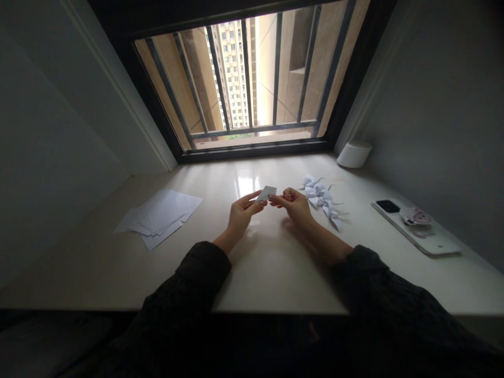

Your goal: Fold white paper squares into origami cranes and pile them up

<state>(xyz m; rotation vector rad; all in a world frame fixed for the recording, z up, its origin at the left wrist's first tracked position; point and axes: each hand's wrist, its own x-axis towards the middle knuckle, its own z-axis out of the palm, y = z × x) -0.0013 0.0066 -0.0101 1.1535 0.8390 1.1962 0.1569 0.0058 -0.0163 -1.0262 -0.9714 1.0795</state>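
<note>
Between my two hands is a small folded piece of paper (269,191), held up over the middle of the white sill. My left hand (243,211) pinches its left side, thumb in front and fingers behind. At its right edge, my right hand (293,205) grips with thumb and curled fingers. Just beyond my right hand lies a cluster of several folded paper cranes (321,195). Off to the left of my left hand rests a loose stack of white paper sheets (165,210), fanned out unevenly.
A white phone (425,236) with a round grip on its back lies at the right. Near the right wall stands a white cylindrical object (354,154). Behind the sill (268,273) is a dark-framed window (252,152) with bars outside.
</note>
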